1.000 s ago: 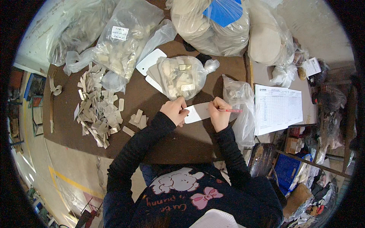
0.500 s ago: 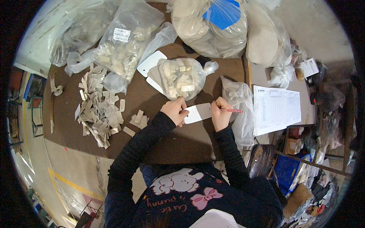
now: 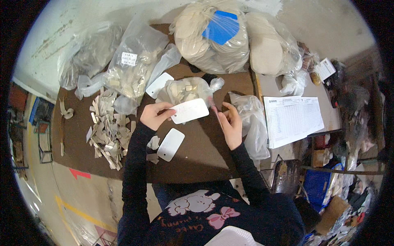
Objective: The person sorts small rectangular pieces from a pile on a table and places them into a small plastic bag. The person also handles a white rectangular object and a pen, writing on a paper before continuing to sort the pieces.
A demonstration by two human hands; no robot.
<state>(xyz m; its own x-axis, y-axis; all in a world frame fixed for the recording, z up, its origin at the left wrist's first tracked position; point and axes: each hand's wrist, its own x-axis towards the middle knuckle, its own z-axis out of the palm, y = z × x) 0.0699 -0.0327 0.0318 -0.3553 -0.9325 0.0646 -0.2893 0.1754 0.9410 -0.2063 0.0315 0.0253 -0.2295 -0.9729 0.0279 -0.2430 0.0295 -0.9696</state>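
a: where's the white tag point(image 3: 189, 110)?
b: lifted above the brown table point(image 3: 197, 160), the left hand point(image 3: 154, 116) pinching its left end
a: and the right hand point(image 3: 230, 125)?
b: just beside the tag's right end, fingers curled around a thin pink pen point(image 3: 214, 110)
a: what's close by?
b: a second white tag point(image 3: 170, 144) lies flat below the left hand, a clear bag of pale pieces point(image 3: 186, 89) sits behind, a heap of loose scraps point(image 3: 107, 129) lies left, a printed sheet point(image 3: 292, 119) lies right

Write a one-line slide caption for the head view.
Left hand lifts a white tag above a brown table; right hand holds a pink pen.
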